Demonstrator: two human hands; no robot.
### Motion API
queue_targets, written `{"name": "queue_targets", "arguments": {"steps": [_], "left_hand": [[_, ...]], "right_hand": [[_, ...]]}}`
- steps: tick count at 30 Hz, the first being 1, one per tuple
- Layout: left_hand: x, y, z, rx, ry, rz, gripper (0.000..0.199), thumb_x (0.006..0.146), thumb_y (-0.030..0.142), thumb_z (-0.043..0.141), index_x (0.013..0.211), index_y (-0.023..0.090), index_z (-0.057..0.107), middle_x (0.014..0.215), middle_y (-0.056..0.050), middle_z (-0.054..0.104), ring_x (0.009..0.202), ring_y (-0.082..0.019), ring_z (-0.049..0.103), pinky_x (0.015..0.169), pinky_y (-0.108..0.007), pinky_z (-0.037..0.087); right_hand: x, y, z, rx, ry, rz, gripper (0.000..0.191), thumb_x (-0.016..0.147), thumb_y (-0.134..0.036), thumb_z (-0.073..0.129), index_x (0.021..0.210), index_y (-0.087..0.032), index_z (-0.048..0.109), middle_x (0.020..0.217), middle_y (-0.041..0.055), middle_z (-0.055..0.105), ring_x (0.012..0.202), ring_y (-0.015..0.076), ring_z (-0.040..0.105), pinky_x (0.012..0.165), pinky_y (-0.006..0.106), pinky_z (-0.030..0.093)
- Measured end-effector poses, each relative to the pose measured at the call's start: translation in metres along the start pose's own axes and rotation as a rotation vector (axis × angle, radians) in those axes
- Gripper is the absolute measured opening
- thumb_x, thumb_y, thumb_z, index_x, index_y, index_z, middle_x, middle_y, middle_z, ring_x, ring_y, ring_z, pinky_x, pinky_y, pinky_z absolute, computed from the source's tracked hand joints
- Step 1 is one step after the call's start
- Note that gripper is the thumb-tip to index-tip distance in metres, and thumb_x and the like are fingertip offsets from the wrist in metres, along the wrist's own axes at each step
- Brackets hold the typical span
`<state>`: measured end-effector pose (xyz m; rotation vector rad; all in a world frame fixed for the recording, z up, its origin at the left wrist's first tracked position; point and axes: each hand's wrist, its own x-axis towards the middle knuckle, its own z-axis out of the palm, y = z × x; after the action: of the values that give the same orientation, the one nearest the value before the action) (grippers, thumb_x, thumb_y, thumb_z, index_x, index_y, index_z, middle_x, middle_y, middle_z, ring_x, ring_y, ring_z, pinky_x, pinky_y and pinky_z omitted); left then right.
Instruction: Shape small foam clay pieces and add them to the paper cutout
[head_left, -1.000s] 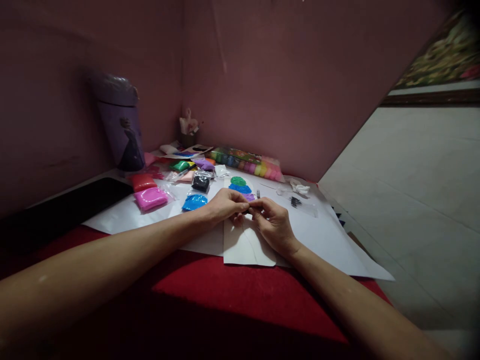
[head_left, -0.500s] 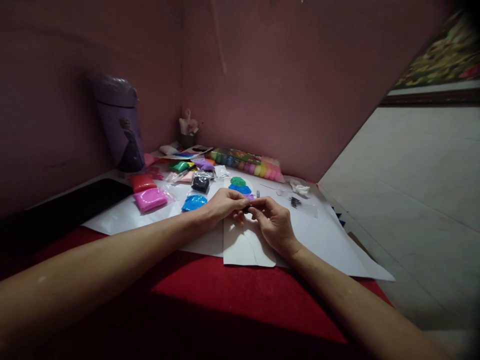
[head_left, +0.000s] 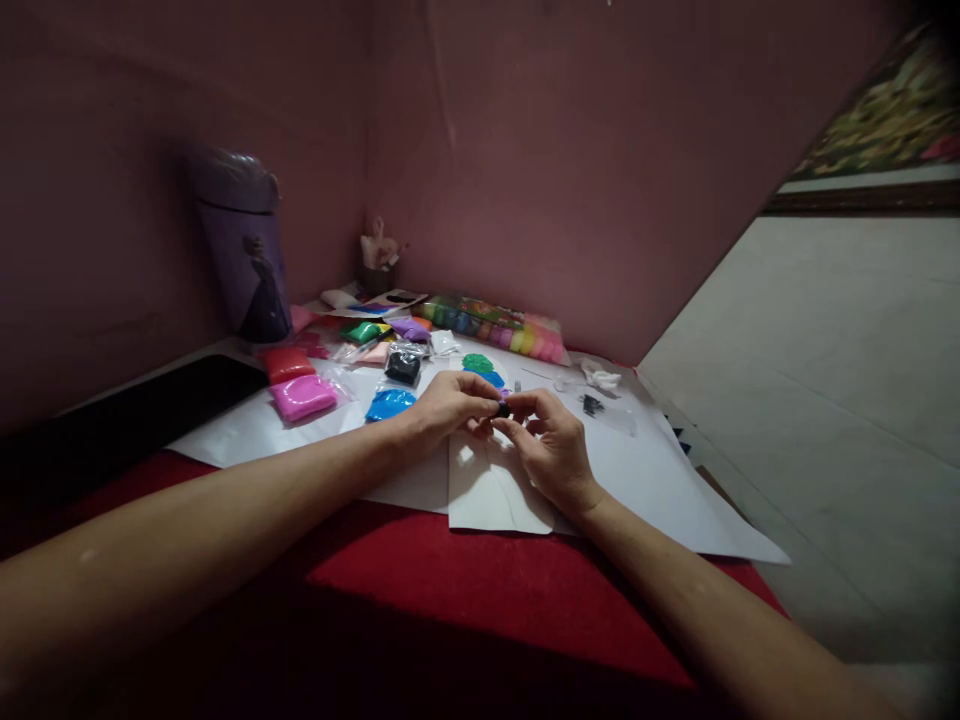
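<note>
Between the fingertips of my left hand and my right hand is a small lump of black modelling clay. Both hands are closed in a pinch around it, above a white sheet of card. Past my fingers, the far part of the card carries green clay and blue clay, with a bit of purple partly hidden by my hands. A faint curved line runs down the near part of the card. A small fork-like tool lies just beyond my right fingers.
Left of my hands lie bags of blue clay, black clay, pink clay and red clay. A long pack of coloured clay rests by the wall. Black scraps lie right. A purple bin stands back left.
My fingertips have shifted slightly, and more of the black clay now shows between them. The whole view has moved very little.
</note>
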<state>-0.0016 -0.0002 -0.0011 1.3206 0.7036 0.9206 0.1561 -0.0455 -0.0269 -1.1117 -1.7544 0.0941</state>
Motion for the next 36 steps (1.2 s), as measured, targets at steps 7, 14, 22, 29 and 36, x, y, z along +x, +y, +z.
{"name": "queue_targets", "arguments": {"steps": [7,14,22,29,36], "left_hand": [[0.0004,-0.0029,-0.0022,-0.035,-0.018,0.001,0.006,0.077,0.012,0.065,0.072,0.009,0.064,0.054,-0.001,0.06,0.045,-0.009,0.056,0.049,-0.022,0.045],[0.005,-0.0067,-0.0035,0.016,-0.093,0.013,0.019,0.071,0.023,0.077,0.073,0.009,0.064,0.053,-0.001,0.062,0.042,-0.008,0.054,0.045,-0.02,0.043],[0.0057,-0.0037,-0.0032,0.013,-0.065,0.038,0.009,0.075,0.006,0.067,0.083,0.009,0.062,0.053,-0.001,0.062,0.044,-0.011,0.058,0.046,-0.02,0.044],[0.0033,-0.0042,-0.0027,-0.155,-0.067,0.009,0.012,0.085,0.017,0.061,0.08,0.006,0.064,0.057,-0.005,0.064,0.048,-0.011,0.062,0.054,-0.024,0.051],[0.0008,-0.0007,-0.002,-0.271,-0.083,-0.025,0.005,0.083,0.007,0.062,0.078,0.005,0.064,0.06,-0.006,0.065,0.048,-0.01,0.062,0.054,-0.022,0.051]], "right_hand": [[-0.0008,0.007,0.0017,0.052,0.019,-0.019,0.003,0.084,-0.02,0.066,0.086,-0.02,0.065,0.079,0.0014,0.063,0.071,0.0158,0.059,0.064,0.03,0.049],[-0.0022,0.0052,0.0014,0.036,-0.009,-0.048,0.004,0.083,-0.016,0.066,0.084,-0.02,0.064,0.078,0.0004,0.063,0.067,0.0142,0.058,0.064,0.028,0.048],[0.0002,0.0031,-0.0004,-0.021,-0.047,-0.034,0.006,0.083,-0.018,0.066,0.089,-0.02,0.065,0.082,0.0025,0.064,0.072,0.0162,0.059,0.062,0.029,0.047],[-0.0007,0.0035,0.0005,0.044,0.004,-0.004,0.006,0.087,-0.02,0.061,0.092,-0.021,0.065,0.085,0.0033,0.064,0.076,0.0173,0.059,0.063,0.03,0.047],[-0.0009,0.0064,0.0021,0.1,0.042,0.035,0.006,0.087,-0.023,0.062,0.091,-0.02,0.065,0.085,0.0035,0.065,0.078,0.018,0.061,0.067,0.032,0.048]]}}
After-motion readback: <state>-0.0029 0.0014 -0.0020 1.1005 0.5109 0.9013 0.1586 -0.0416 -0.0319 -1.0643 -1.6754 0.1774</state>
